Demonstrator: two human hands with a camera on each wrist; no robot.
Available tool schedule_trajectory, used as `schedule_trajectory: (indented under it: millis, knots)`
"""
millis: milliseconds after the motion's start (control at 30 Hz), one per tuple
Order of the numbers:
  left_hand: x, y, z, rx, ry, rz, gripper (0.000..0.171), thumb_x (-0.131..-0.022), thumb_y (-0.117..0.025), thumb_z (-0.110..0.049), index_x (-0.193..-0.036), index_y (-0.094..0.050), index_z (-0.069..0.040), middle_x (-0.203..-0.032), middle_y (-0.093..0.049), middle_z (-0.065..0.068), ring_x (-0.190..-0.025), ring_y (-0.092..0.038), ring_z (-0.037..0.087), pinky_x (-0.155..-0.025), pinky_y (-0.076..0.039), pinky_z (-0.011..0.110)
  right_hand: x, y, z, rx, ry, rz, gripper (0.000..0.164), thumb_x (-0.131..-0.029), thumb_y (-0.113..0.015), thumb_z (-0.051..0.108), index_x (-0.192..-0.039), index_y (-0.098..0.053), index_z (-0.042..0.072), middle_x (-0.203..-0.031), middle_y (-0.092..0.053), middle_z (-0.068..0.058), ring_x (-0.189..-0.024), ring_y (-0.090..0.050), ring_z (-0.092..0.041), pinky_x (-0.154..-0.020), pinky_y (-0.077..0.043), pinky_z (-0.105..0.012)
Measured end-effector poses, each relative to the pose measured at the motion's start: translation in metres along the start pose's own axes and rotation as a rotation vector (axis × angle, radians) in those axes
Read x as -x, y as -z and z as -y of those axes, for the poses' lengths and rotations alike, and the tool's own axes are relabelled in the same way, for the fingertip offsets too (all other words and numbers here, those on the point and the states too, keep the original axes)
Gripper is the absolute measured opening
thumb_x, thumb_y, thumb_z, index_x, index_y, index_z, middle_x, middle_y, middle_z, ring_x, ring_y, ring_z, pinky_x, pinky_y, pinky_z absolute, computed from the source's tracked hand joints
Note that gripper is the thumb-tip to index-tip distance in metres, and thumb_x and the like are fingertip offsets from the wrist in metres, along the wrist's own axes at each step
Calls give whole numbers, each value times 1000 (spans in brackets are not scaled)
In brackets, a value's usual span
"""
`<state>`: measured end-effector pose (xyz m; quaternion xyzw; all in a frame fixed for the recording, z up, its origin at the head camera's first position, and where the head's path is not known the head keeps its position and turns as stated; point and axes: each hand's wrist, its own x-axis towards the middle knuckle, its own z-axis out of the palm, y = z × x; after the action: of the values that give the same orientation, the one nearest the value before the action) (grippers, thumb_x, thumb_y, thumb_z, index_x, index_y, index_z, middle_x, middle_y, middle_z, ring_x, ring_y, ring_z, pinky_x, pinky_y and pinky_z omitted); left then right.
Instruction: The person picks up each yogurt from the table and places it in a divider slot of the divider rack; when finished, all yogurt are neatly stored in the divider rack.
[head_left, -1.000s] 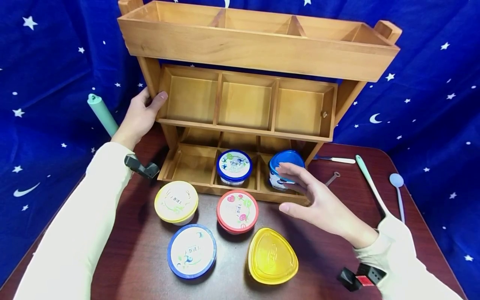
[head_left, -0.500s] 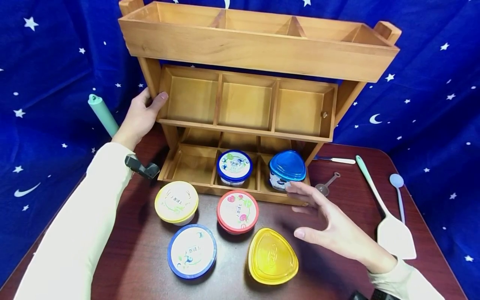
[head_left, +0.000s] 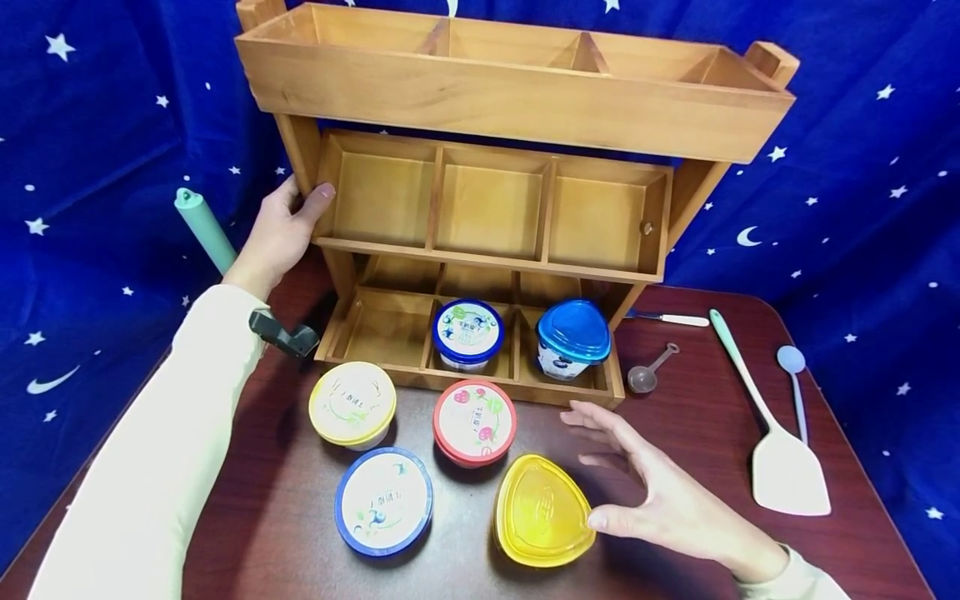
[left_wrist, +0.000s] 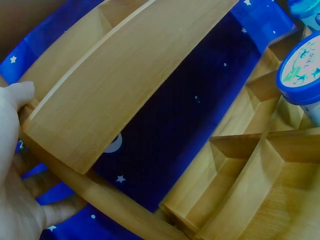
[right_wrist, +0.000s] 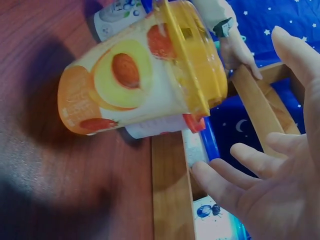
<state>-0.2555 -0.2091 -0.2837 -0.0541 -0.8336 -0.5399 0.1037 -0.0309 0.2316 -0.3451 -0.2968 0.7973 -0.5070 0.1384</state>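
My left hand [head_left: 279, 232] grips the left side of a three-tier wooden shelf rack [head_left: 517, 104], thumb in front and fingers behind the upright. Spread fingers mark my right hand [head_left: 663, 492], beside a yellow-lidded tub [head_left: 543, 512] with peach pictures; nothing is held. In the head view its thumb tip is at the lid's right edge; contact is unclear. A blue-lidded triangular tub [head_left: 574, 333] sits in the bottom tier's right compartment. The middle one holds a round blue-lidded tub [head_left: 468, 332].
On the table stand a red-lidded tub [head_left: 475, 421], a pale yellow-lidded tub [head_left: 352, 404] and another blue-lidded tub [head_left: 384, 502]. To the right lie a small scoop [head_left: 643, 379], a white spatula [head_left: 789, 473], a pale blue spoon [head_left: 792, 361] and a white-handled tool [head_left: 684, 320].
My right hand has drawn away from the blue triangular tub in the rack, down and toward the front, to beside the yellow-lidded tub. My left hand keeps its grip on the rack.
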Motion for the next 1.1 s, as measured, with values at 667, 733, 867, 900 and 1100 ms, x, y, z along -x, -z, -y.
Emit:
schedule_trajectory:
  millis: [667,733,867,900,1100]
  knots:
    - [0,0,0,8,1,2,54,-102,-48,-44,-145,-46,-13,-136,-53,14,-116,-52,15,-105,-39,33,7,-28,-12,-131,-45,101,106,-75,-83,5,-157,-16,18,-156,-30,-5,-136,-42,-16,-107,-40,-20]
    - [0,0,0,7,3,2,54,-102,-48,-44,-146,-45,-13,-137,-53,15,-117,-52,16,-106,-39,34,6,-30,-12,-126,-48,99,107,-74,-83,6,-157,-17,19,-157,-30,-5,-136,-42,-15,-107,-40,-19]
    - [0,0,0,11,4,5,53,-102,-48,-44,-146,-45,-13,-138,-53,14,-117,-52,16,-106,-39,34,3,-34,-13,-116,-51,92,106,-75,-84,8,-156,-18,19,-156,-30,-5,-134,-43,-13,-107,-39,-18]
    - [0,0,0,9,5,5,53,-102,-48,-44,-145,-46,-13,-136,-53,14,-116,-52,15,-105,-39,33,3,-35,-13,-96,-50,88,106,-74,-85,10,-156,-18,20,-156,-31,-4,-134,-43,-12,-108,-38,-17]
    - [-1,0,1,15,-1,-2,50,-102,-49,-45,-139,-52,-12,-126,-58,11,-106,-55,11,-96,-42,28,1,-39,-12,101,-41,54,104,-75,-87,28,-155,-22,20,-152,-38,0,-131,-43,-8,-109,-32,-15]
